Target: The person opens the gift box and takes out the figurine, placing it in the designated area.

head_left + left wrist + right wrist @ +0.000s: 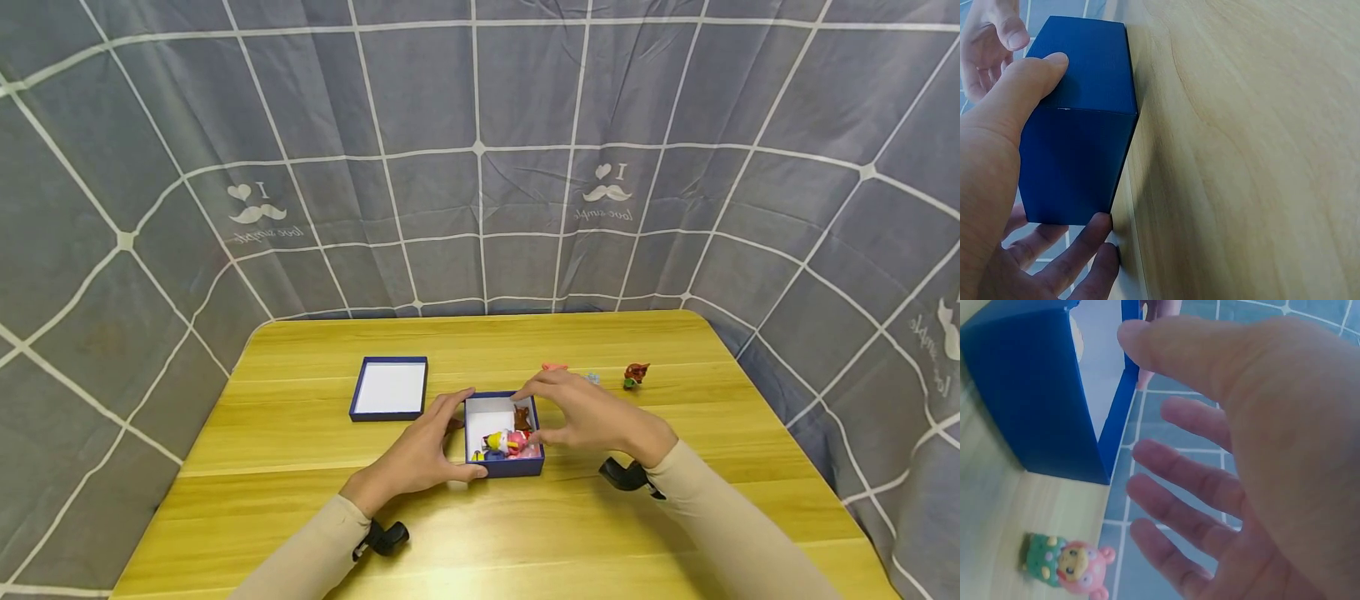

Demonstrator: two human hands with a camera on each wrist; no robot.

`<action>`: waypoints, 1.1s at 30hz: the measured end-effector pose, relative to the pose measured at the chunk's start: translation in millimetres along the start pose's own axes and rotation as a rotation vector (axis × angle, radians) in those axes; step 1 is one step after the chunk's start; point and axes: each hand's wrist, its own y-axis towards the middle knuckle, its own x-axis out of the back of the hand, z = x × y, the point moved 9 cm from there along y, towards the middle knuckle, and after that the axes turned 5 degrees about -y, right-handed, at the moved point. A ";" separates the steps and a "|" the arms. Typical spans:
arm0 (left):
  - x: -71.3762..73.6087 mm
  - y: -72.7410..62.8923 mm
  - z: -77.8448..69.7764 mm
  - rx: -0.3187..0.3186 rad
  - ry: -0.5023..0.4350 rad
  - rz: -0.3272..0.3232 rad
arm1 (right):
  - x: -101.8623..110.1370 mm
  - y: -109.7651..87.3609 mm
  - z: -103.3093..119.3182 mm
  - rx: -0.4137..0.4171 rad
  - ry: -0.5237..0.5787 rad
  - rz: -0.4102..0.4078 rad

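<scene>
An open dark-blue box (504,468) with a white inside stands on the table, small toy figures lying in it. A yellow, white and pink figure (506,442) lies on its side there, and a brown figure (522,417) is in the far right corner. My left hand (426,450) holds the box from the left, thumb on the near wall and fingers round the far corner. Over the box's right edge hovers my right hand (600,417), its fingers (1185,469) loosely bent with nothing between them. Part of the contents is hidden by it.
A blue-rimmed lid (390,387), white side up, lies left of the box. Behind my right hand are a brown figure (636,375), a light-blue item (593,378) and a pink one (555,366), partly hidden. A pink-headed figure in green (1066,565) shows in the right wrist view.
</scene>
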 end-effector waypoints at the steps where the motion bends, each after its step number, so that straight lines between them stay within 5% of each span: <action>1: 0.1 -0.1 -0.1 0.001 -0.001 0.001 | -2.1 2.0 0.9 0.002 0.004 0.014; 14: 0.0 0.1 0.4 -0.004 -0.006 -0.001 | -26.6 22.1 5.6 0.009 0.035 0.183; 24: 1.3 -1.0 -0.5 -0.005 -0.012 -0.003 | -28.4 37.0 12.2 0.043 0.032 0.191; 33: 1.2 -0.2 -0.6 -0.002 -0.018 -0.002 | -43.3 46.0 18.0 0.037 0.010 0.285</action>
